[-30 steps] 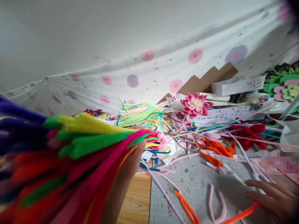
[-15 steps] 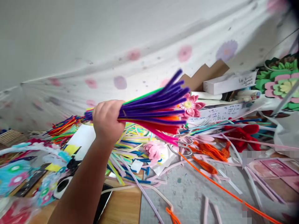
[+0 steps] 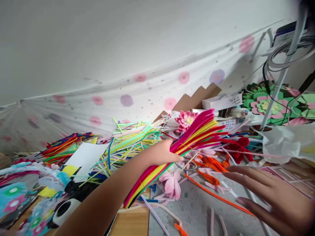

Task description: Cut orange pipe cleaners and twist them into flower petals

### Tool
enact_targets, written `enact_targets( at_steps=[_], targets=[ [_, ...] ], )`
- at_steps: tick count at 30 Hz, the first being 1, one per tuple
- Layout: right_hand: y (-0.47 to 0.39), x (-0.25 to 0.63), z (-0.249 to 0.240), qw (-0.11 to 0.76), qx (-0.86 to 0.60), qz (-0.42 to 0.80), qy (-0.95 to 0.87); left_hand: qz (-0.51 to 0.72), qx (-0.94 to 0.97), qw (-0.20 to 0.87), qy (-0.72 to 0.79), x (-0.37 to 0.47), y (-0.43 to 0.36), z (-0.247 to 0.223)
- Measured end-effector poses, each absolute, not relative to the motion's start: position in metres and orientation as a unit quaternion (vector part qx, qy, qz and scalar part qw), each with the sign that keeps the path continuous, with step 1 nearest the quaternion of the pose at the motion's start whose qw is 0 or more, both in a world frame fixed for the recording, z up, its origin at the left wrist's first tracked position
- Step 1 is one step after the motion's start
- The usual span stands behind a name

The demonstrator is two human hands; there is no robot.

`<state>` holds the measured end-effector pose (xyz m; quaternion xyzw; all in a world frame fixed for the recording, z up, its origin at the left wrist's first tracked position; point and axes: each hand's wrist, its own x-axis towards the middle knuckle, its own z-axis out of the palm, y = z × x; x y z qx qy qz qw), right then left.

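Observation:
My left hand (image 3: pixel 163 152) is wrapped round the middle of a thick bundle of fuzzy stems (image 3: pixel 197 134), magenta, yellow, red and green, tilted up to the right. The bundle's lower end sticks out below my wrist. At the lower right is my right hand (image 3: pixel 268 193), its fingers spread and apart, touching nothing that I can see. Below the bundle lies a pale pink fuzzy flower (image 3: pixel 170 185). Metal scissor handles (image 3: pixel 190 165) show partly beneath the bundle. Orange fuzzy stems (image 3: pixel 211 164) lie between my two hands.
Loose pastel stems (image 3: pixel 133 139) are heaped behind my left arm, with a multicoloured pile (image 3: pixel 66 147) farther left. White paper (image 3: pixel 86 155) lies between them. A white box (image 3: pixel 222 101), paper flowers (image 3: pixel 268 105) and a pole with cables (image 3: pixel 283 77) stand at the back right.
My left hand has moved right and down, and the bundle has turned, now showing magenta and yellow where purple showed. My right hand has come into view. The camera view has shifted right.

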<state>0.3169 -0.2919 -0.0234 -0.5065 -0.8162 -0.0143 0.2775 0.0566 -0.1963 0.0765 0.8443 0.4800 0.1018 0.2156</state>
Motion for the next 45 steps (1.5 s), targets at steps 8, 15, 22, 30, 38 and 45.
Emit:
enact_targets(
  at_steps=[8,15,22,30,38,45],
  targets=[
    [-0.255,0.234,0.039,0.324,-0.519,0.066,-0.788,0.390,0.545,0.667,0.324,0.090,-0.242,0.021],
    [-0.244,0.229,0.043,0.325,-0.536,0.054,-0.777,0.518,0.297,0.769,0.229,0.120,-0.254,0.014],
    [-0.234,0.244,0.037,0.473,-0.443,0.286,-0.706,0.582,0.341,0.716,0.179,0.130,-0.245,0.010],
    [-0.220,0.231,0.022,0.489,-0.409,0.393,-0.662,0.641,0.313,0.672,0.197,0.124,-0.241,-0.007],
    [-0.225,0.237,0.028,0.421,-0.457,0.252,-0.742,0.557,0.312,0.747,0.187,0.123,-0.242,-0.007],
    [-0.230,0.238,0.027,0.384,-0.497,0.079,-0.774,0.607,0.382,0.648,0.257,0.122,-0.240,-0.009]
  ],
)
